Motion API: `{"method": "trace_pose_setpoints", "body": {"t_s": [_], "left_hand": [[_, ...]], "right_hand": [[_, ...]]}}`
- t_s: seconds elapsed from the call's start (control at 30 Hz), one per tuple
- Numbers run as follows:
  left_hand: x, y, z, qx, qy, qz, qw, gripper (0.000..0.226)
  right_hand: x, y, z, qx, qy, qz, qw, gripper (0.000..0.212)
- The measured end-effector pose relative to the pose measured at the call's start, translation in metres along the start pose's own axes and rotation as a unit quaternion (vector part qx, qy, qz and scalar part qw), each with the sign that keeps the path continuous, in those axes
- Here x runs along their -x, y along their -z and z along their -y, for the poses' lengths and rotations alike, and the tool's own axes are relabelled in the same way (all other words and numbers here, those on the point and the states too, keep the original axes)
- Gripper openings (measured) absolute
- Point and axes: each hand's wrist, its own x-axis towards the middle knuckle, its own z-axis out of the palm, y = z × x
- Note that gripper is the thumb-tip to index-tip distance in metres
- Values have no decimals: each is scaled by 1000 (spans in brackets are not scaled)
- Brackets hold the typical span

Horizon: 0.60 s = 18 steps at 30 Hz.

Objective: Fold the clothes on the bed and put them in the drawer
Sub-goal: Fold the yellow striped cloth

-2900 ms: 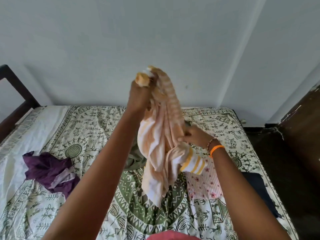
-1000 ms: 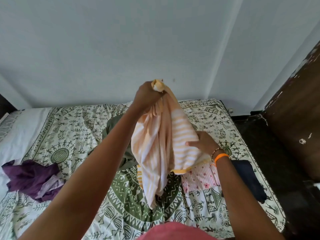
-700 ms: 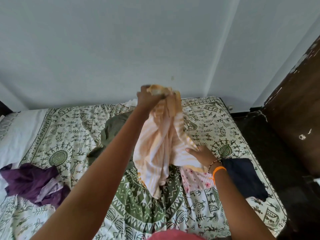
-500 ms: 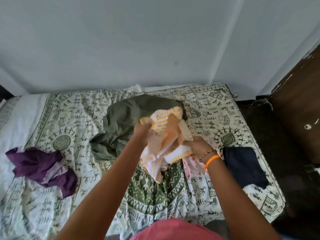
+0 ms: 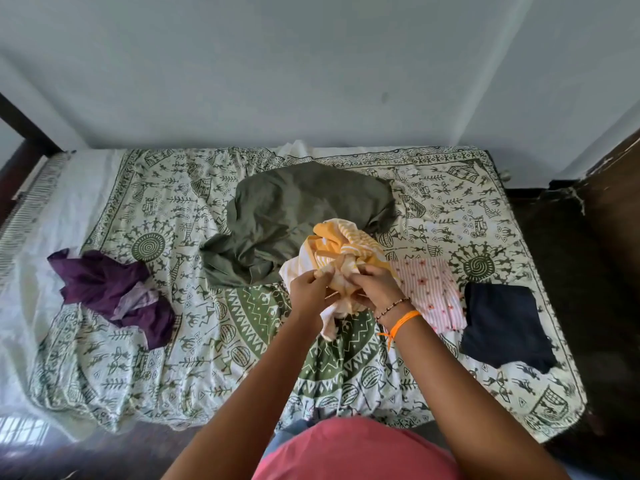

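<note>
An orange-and-white striped garment [image 5: 341, 252] is bunched up over the middle of the bed. My left hand [image 5: 309, 292] and my right hand [image 5: 375, 291] both grip its near part, close together. Behind it an olive green garment [image 5: 294, 209] lies crumpled. A folded pink striped floral piece [image 5: 431, 292] lies flat just right of my right hand, and a folded dark navy piece [image 5: 502, 323] lies beside it. A purple garment [image 5: 110, 292] lies loose at the left. No drawer is in view.
The bed carries a white sheet with green figure prints [image 5: 145, 358] and stands against a pale wall. A dark wooden bed frame [image 5: 24, 133] shows at the far left. Dark wooden furniture [image 5: 613, 216] stands at the right. The floor is dark.
My left hand held the striped garment high in the air; it has come down and both hands now bunch it low over the bed. The view tilted down.
</note>
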Motion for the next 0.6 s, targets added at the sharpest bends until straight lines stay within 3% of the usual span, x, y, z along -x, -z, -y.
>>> {"method": "trace_pose_setpoints", "body": {"t_s": [0.2,0.33,0.47,0.6], "left_hand": [[17,-9,12,-185,-108,-18,977,25],[24,-13,19,-199,-83,31,976,29],[25,-15,15,-178,-67,113,975,35],[15,-15,-4,-358,-176,123,909,38]], "right_hand": [[-3,2,-4,96,85,-52,990,18],[5,4,-9,142,114,47,982,28],[8,20,-11,260,197,91,941,46],[7,36,-3,271,236,59,931,27]]}}
